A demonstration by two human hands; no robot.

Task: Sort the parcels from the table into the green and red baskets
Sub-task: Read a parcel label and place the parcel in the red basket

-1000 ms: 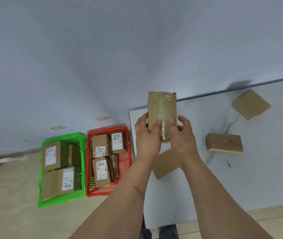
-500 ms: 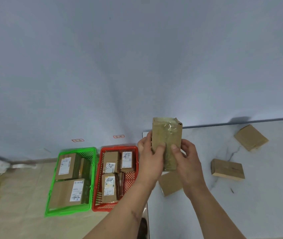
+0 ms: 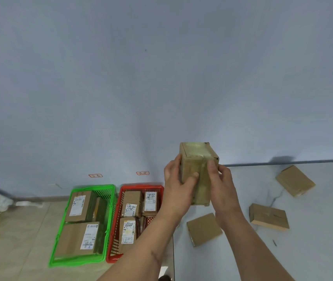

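Note:
I hold a taped brown cardboard parcel (image 3: 197,161) upright above the table's left end, with my left hand (image 3: 178,189) on its left side and my right hand (image 3: 221,184) on its right side. Three more brown parcels lie on the white table (image 3: 313,250): one under my wrists (image 3: 203,229), one to the right (image 3: 269,217), one at the far right (image 3: 294,180). On the floor to the left stand the green basket (image 3: 60,236) with two labelled parcels and the red basket (image 3: 115,226) with several labelled parcels.
A pale blue wall fills the upper view. Two small red-framed labels (image 3: 95,175) (image 3: 142,173) are stuck on it above the baskets. Beige floor tiles (image 3: 19,240) lie left of the baskets. The table's left edge runs just right of the red basket.
The view has tilted up, so hands, baskets and table sit lower in frame. The held parcel has turned in my hands, and its taped end face now shows.

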